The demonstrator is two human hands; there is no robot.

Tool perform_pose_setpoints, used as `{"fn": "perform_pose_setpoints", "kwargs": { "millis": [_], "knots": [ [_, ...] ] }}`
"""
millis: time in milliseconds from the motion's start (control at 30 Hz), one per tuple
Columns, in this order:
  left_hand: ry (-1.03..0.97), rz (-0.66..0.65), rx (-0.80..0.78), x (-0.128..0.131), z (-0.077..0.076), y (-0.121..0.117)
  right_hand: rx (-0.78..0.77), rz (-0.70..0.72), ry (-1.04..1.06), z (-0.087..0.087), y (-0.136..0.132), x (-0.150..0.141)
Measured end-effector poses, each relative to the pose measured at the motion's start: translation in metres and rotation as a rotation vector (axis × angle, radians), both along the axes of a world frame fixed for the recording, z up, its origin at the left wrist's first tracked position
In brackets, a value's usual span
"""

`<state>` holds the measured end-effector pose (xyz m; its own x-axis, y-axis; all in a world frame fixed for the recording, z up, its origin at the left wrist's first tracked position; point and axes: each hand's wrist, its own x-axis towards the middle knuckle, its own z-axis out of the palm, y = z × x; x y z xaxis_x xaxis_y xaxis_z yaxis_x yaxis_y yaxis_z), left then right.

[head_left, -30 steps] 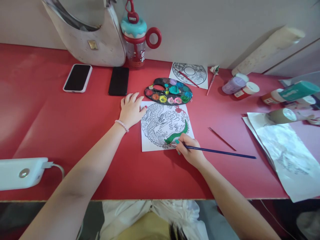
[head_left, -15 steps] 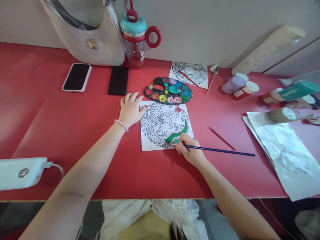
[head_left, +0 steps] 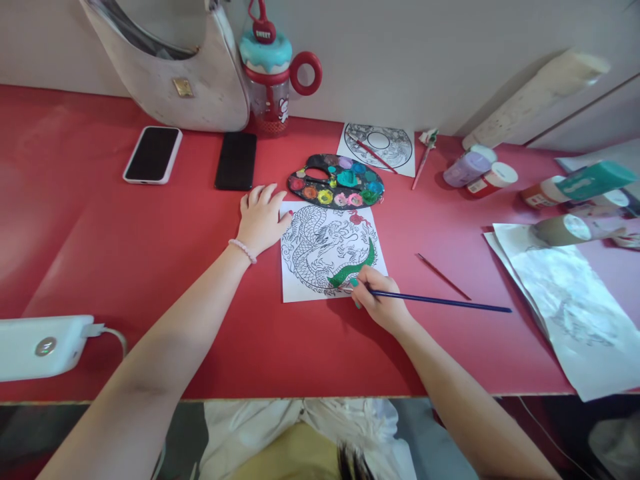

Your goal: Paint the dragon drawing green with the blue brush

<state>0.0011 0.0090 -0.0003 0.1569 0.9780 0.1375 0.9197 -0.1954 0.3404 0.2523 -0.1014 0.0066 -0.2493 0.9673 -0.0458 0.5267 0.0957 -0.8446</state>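
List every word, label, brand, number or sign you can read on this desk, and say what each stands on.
"SWEET": on the red tag atop the donut-lidded tumbler.
Too small or blurred to read: the markings on the red-and-white paint jar, the teal paint bottle and the white power bank's round badge.
No lettering can be made out on the dragon colouring sheet.

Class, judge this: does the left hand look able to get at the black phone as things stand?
Probably yes: the left hand grips nothing and lies close to the near end of the black phone, with nothing visible between them.
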Motion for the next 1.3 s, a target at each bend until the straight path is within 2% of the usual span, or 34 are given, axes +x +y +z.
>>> {"fn": "perform_pose_setpoints", "kwargs": {
  "millis": [267, 633, 1300],
  "knots": [
    [0.038, 0.003, 0.023, 0.0002, 0.0003, -0.0004, -0.001, -0.008, 0.017, -0.0006, -0.0008, 0.0001],
    [0.026, 0.005, -0.004, 0.0008, 0.0010, -0.0001, -0.005, 0.055, 0.049, -0.0037, -0.0009, -0.0001],
    [0.047, 0.005, 0.004, 0.0008, 0.0008, 0.0002, 0.007, 0.066, 0.001, -0.0034, -0.0001, 0.0004]
  ]
}}
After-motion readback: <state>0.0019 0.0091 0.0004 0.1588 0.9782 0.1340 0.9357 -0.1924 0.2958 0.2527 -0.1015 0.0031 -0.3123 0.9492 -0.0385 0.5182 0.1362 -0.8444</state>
